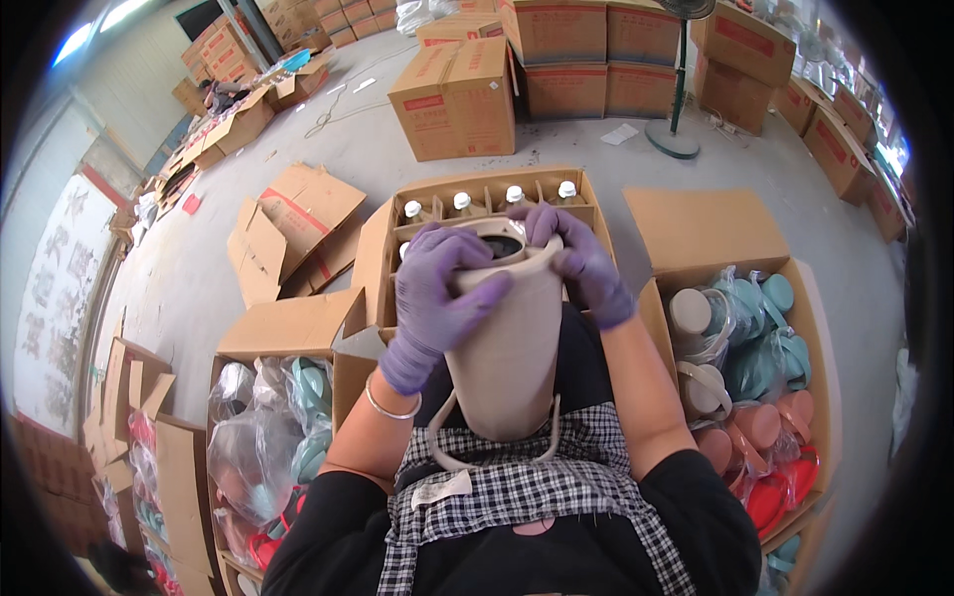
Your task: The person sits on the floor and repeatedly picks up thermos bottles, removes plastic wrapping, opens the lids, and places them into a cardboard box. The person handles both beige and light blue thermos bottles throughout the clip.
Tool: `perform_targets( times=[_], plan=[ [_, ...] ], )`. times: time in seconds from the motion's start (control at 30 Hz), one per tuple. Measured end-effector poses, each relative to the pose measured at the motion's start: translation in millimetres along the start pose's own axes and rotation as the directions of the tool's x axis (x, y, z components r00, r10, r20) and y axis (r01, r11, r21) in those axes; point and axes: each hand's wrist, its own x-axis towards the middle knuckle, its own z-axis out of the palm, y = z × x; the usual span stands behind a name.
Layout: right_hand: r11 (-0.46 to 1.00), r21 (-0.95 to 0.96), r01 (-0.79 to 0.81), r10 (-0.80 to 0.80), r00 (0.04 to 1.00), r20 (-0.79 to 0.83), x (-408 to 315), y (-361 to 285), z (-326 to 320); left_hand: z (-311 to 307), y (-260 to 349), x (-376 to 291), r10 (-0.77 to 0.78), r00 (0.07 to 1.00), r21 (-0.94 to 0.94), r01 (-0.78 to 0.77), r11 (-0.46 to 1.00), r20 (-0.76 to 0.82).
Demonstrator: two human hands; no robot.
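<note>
A beige plastic jug-like housing (510, 350) with a dark round opening at its top leans on my lap, its curved handle (447, 439) hanging over the checked apron (522, 495). On the left of its upper rim is my left hand (447, 290), in a purple knit glove, thumb across the front. My right hand (577, 261), gloved likewise, pinches the right edge of the same rim. Just behind the hands, an open divided carton (484, 179) holds several bottles with white caps (514, 194).
Open cartons of bagged parts in teal, beige, pink and red flank me, left (272, 439) and right (745, 372). Flattened cardboard (298, 223) lies ahead left. Beyond are a closed carton (455, 104), stacked cartons and a fan stand (674, 141). Another person (220, 97) is far left.
</note>
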Motion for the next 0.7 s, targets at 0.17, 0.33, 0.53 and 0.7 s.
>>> perform_targets(
  times=[0.17, 0.33, 0.53, 0.7],
  plan=[
    [0.946, -0.321, -0.033, -0.042, 0.974, -0.224, -40, -30, 30, -5, -30, 12, 0.167, 0.976, -0.318, -0.115, 0.941, 0.140],
    [0.709, -0.705, 0.002, 0.057, 0.997, 0.060, -45, -131, 56, 33, -74, -33, -0.272, 0.926, -0.810, 0.364, 0.459, 0.262],
    [-0.024, -0.971, 0.240, 0.236, 0.945, 0.227, -100, -192, 95, 136, -103, -85, -0.061, 0.840, -0.695, 0.484, 0.532, 0.539],
    [-0.072, -0.949, 0.306, 0.379, 0.889, 0.258, -58, -166, 51, 51, -63, -149, -0.580, 0.814, -0.487, 0.512, 0.708, 0.013]
  ],
)
